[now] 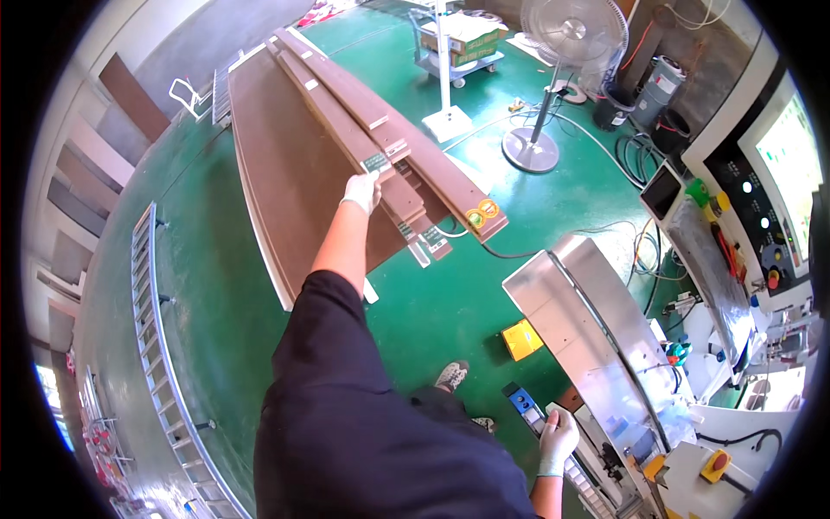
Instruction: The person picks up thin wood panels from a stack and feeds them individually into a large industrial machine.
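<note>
Touching left hand (361, 192): fingers bent against the long brown plank (340, 128), beside its green-and-white label (376, 163); cannot tell whether gripping or merely resting.
Right hand (558, 441): fingers partly curled near the blue-ended rail (521, 399); cannot tell whether holding anything.
Plank: lying lengthwise over the wide brown panel (281, 130), near the other planks' staggered ends.
Handling: probably best done with both hands under opposite edges, length supported, label unscuffed.
Surroundings: steel-covered machine (575, 303) at right, yellow box (522, 340) beside it, pedestal fan (574, 30) beyond.
</note>
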A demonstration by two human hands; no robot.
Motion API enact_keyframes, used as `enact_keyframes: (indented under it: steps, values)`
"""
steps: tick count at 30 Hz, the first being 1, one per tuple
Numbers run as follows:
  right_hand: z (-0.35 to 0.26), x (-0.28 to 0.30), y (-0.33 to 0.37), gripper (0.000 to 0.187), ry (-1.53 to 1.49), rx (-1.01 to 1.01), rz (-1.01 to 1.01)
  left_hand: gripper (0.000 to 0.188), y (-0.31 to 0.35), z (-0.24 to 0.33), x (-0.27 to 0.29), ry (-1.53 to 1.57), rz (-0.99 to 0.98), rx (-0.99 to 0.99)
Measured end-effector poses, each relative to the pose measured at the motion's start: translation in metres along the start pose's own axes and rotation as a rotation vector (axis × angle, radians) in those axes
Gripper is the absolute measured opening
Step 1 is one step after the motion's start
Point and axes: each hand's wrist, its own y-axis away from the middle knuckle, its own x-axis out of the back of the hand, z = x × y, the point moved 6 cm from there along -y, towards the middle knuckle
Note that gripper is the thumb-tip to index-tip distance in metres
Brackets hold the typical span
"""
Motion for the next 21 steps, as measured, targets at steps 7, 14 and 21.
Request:
enact_keyframes:
  steps: [7, 14, 21]
  values:
    - [-0.041, -0.015, -0.023, 0.021, -0.355, -0.02, -0.163, 0.016, 0.134, -0.066, 0.004, 0.104, -0.473, 0.307]
    - [-0.232, -0.037, -0.08, 0.054, -0.297, 0.537, -0.27, 0.058, 0.352, -0.159, -0.06, -0.203, -0.85, 0.245]
    - [-0.221, -0.079, -0.098, 0.053, -0.22, 0.316, -0.716, 0.043, 0.442, -0.282, -0.097, -0.585, -1.512, 0.163]
